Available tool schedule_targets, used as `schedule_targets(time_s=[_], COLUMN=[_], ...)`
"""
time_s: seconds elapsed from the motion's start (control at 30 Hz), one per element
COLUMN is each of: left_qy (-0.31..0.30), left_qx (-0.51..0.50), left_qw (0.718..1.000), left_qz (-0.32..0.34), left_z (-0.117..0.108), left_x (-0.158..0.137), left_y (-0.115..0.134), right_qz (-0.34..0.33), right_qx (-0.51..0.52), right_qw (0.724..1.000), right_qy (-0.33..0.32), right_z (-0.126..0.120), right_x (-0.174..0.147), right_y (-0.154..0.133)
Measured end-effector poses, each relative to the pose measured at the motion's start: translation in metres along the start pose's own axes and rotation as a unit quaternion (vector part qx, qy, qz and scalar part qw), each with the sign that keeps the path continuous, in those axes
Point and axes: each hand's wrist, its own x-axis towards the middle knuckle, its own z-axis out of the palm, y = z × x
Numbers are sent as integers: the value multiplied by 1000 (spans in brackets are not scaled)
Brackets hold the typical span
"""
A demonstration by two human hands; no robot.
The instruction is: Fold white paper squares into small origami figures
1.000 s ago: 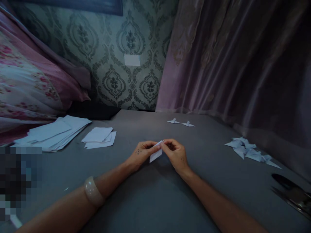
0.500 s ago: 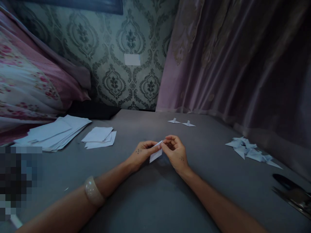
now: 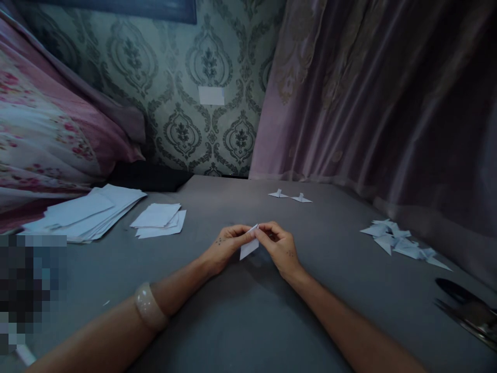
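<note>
Surface: one grey tabletop (image 3: 233,326), matt, with the small paper stack (image 3: 157,217) as reference point, its white squares loosely squared, lower sheets jutting out. Beyond the small paper stack: black cloth (image 3: 149,177), flat; patterned wallpaper (image 3: 166,67), grey-green with dark damask motifs, bearing one white card (image 3: 212,96); above that, the lower edge of a dark blue panel (image 3: 116,9). Left of the small paper stack and near it: large paper stack (image 3: 93,213), sheets fanned; behind this, pink floral cloth (image 3: 46,119), draped. Well to the right of the small paper stack: mauve curtain (image 3: 349,114), satiny, in folds; below it a heap of folded paper figures (image 3: 402,242), white, pointed, overlapping; nearer the viewer, a dark object (image 3: 466,311), partly metallic, too dim to identify. Right of the small paper stack and farther back: two paper figures (image 3: 278,194), side by side. Item in hand: folded paper (image 3: 249,249), white, small, right of the small paper stack and slightly nearer the viewer; slanted four-sided face, upper edge rising rightward, layers uncountable. Left hand (image 3: 229,247), bangle (image 3: 149,306) on forearm: thumb across the near face, fingers behind, gripping. Right hand (image 3: 281,248): thumb and forefinger pinched together at the upper right corner.
</note>
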Motion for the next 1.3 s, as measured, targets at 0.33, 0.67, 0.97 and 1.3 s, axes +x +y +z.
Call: schedule_targets(time_s=[0.33, 0.67, 0.97, 1.3], left_qy=[-15, 35, 18, 14], left_qx=[20, -2, 7, 20], left_qw=[1000, 999, 1000, 999], left_qz=[16, -12, -13, -28], left_z=[0, 3, 4, 5], left_x=[-1, 0, -2, -2], left_y=[-1, 0, 3, 1], right_qz=[-20, 45, 40, -22], right_qx=[11, 90, 92, 33], right_qw=[1000, 994, 995, 999], right_qy=[14, 40, 6, 5], right_z=[-1, -2, -2, -4], right_x=[-1, 2, 2, 2], right_y=[-2, 6, 4, 7])
